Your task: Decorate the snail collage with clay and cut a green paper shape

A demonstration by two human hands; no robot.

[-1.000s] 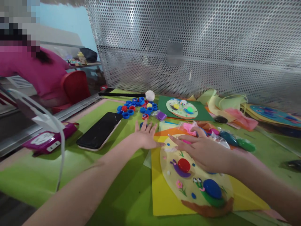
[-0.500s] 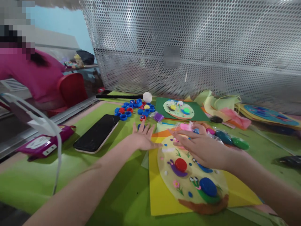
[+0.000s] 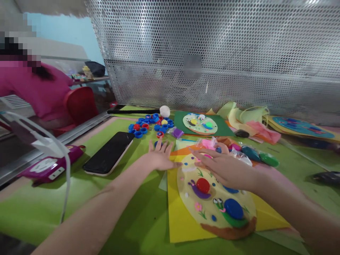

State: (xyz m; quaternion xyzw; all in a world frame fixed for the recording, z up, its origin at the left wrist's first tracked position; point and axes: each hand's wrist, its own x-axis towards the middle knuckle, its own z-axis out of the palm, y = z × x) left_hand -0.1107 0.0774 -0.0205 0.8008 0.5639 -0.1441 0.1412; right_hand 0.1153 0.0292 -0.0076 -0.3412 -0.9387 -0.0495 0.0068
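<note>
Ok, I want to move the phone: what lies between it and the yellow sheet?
In the head view, the left hand and forearm cross the green tabletop there; a pale paper corner shows at the sheet's edge.

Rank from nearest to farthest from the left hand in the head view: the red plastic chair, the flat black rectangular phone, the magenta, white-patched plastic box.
1. Flat black phone: to the left of the left hand.
2. Magenta plastic box: farther left, past the phone.
3. Red plastic chair: beyond the green table's left edge.
</note>
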